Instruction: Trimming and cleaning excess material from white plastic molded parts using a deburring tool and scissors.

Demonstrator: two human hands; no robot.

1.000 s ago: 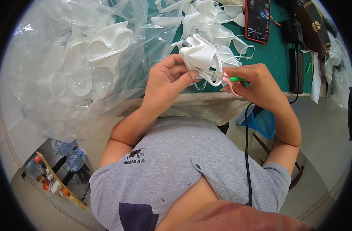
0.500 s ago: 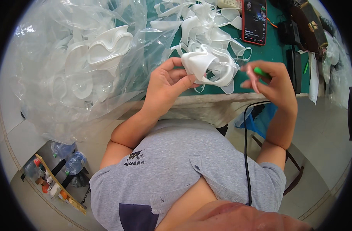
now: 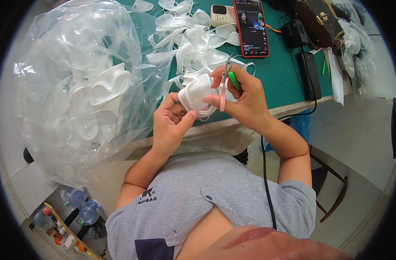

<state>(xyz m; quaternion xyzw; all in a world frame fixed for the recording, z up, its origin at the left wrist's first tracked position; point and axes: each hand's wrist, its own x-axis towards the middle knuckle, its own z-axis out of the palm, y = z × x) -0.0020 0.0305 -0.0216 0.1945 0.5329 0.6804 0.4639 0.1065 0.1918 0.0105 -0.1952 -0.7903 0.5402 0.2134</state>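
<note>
The scissors have metal blades and pink plastic handles, the white piece looks smooth, the bag glossy clear plastic.

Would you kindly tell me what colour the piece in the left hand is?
White; the piece shows best in the head view.

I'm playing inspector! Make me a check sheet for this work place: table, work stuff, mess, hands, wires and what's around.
Surface: green tabletop.
Job's things: white molded piece; pink-handled scissors.
Clutter: loose white pieces, red-edged phone, clear plastic bag with more white pieces inside.
Hands: left hand grips the molded piece; right hand holds the scissors and a green object, kind unclear.
Cables: black cable before the shirt; orange cable beside the phone.
Surroundings: blue plastic below the table edge; brown chair-like frame.
</note>
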